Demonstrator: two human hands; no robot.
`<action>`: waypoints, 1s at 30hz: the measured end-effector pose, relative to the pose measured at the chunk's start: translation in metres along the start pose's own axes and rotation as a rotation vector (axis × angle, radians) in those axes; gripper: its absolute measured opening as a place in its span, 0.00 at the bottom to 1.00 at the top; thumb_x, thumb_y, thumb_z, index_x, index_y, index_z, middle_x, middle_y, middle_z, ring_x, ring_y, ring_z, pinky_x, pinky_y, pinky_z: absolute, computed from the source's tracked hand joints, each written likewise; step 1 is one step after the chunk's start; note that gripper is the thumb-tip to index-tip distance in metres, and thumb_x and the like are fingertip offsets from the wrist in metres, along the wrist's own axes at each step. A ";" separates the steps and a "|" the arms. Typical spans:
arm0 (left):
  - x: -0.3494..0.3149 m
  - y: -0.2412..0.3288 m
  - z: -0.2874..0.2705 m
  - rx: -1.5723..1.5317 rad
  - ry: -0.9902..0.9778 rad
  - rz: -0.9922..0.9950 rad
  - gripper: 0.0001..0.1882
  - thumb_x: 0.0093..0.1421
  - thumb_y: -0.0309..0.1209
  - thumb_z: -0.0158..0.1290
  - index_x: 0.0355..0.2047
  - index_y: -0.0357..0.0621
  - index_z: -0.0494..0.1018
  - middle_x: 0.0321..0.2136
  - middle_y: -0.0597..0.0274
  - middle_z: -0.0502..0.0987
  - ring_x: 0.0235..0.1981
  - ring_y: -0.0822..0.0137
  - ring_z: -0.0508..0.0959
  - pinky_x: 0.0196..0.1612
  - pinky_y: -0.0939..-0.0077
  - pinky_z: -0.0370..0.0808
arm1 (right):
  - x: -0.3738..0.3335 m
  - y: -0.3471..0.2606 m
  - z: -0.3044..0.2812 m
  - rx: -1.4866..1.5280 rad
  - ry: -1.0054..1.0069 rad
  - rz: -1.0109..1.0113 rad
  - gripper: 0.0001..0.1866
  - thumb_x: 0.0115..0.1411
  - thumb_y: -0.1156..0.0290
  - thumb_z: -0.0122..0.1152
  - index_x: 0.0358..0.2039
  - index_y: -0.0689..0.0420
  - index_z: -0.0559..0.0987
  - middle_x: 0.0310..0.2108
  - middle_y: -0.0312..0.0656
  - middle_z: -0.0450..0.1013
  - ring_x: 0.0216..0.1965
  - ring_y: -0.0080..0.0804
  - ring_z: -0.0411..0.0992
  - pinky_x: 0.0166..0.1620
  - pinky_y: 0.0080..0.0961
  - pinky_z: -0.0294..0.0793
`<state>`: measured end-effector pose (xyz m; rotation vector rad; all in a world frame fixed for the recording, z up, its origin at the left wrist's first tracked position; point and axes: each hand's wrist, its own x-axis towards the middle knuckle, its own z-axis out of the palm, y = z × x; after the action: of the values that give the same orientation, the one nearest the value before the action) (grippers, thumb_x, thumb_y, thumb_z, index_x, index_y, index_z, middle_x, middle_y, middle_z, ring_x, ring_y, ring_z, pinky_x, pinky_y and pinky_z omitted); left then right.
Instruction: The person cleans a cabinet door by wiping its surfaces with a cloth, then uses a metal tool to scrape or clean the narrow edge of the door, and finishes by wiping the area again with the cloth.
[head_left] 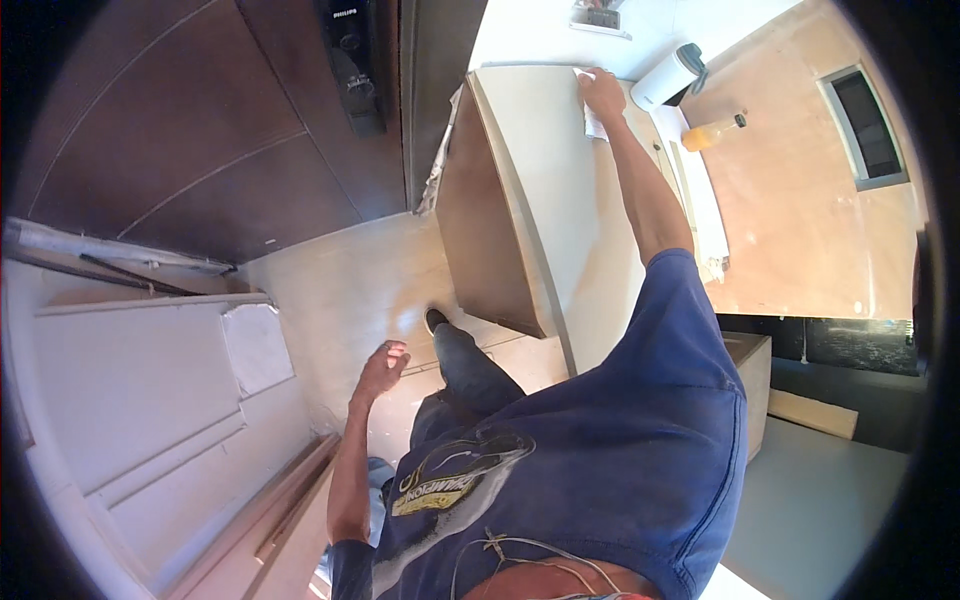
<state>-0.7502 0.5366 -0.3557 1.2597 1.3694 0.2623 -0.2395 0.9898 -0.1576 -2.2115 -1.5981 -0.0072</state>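
My right hand (pixel 603 95) is stretched out to the far end of a long cream-coloured top (pixel 545 140). Its fingers press a folded white cloth (pixel 594 124) onto that surface, close to the far edge. Part of the cloth is hidden under the hand. Just right of the hand lies a white tumbler (pixel 660 80) with a dark lid, tilted in this view. Beyond it is a clear bottle (pixel 710 133) of orange liquid with a dark cap. My left hand (pixel 383 370) hangs in the air over the floor, fingers loosely bent and holding nothing.
Below the cream top is a dark brown side panel (pixel 485 220). A dark brown door (pixel 200 110) with a black lock (pixel 352 70) stands at the far left. Long wooden boards (pixel 290 500) lean at the lower left. My shoe (pixel 435 320) rests on the pale floor (pixel 345 275).
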 end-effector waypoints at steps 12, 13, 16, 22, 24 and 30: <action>0.158 0.105 -0.174 0.242 -0.027 0.362 0.18 0.65 0.35 0.58 0.52 0.39 0.74 0.45 0.53 0.80 0.46 0.59 0.81 0.51 0.67 0.77 | -0.010 -0.066 0.029 0.052 0.102 -0.098 0.17 0.64 0.54 0.58 0.47 0.49 0.82 0.42 0.51 0.80 0.46 0.52 0.78 0.48 0.47 0.76; 0.167 0.115 -0.192 0.201 0.014 0.377 0.18 0.65 0.35 0.59 0.51 0.40 0.74 0.45 0.54 0.80 0.47 0.59 0.80 0.51 0.67 0.76 | 0.002 -0.037 0.022 0.014 0.137 -0.031 0.17 0.64 0.54 0.58 0.47 0.49 0.82 0.41 0.52 0.80 0.46 0.52 0.78 0.48 0.47 0.77; 0.187 0.133 -0.224 0.232 -0.022 0.378 0.19 0.64 0.35 0.59 0.52 0.41 0.74 0.47 0.53 0.80 0.47 0.60 0.80 0.50 0.66 0.77 | 0.000 -0.033 0.002 -0.102 0.063 0.135 0.19 0.63 0.53 0.58 0.49 0.49 0.82 0.42 0.52 0.80 0.46 0.51 0.78 0.48 0.46 0.77; 0.251 0.167 -0.215 0.308 -0.414 0.484 0.20 0.64 0.37 0.59 0.53 0.41 0.74 0.50 0.51 0.79 0.49 0.58 0.81 0.50 0.66 0.76 | -0.072 -0.180 0.038 0.041 0.100 -0.201 0.14 0.62 0.60 0.62 0.45 0.51 0.82 0.42 0.51 0.78 0.46 0.52 0.76 0.48 0.46 0.76; 0.253 0.197 -0.211 0.333 -0.483 0.511 0.21 0.64 0.37 0.59 0.53 0.40 0.74 0.49 0.50 0.79 0.49 0.56 0.81 0.51 0.65 0.76 | -0.065 -0.156 0.034 0.043 0.134 -0.070 0.14 0.62 0.59 0.62 0.45 0.50 0.82 0.42 0.50 0.78 0.46 0.52 0.77 0.48 0.46 0.77; 0.267 0.190 -0.243 0.466 -0.631 0.533 0.22 0.64 0.40 0.58 0.54 0.40 0.74 0.50 0.49 0.79 0.50 0.53 0.80 0.54 0.63 0.75 | 0.017 -0.006 -0.001 -0.055 0.165 0.436 0.20 0.60 0.52 0.60 0.46 0.49 0.84 0.42 0.51 0.80 0.45 0.50 0.79 0.47 0.46 0.78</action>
<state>-0.7770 0.9390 -0.2947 1.8889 0.5444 -0.1055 -0.2392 1.0067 -0.1504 -2.4844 -1.0186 -0.1071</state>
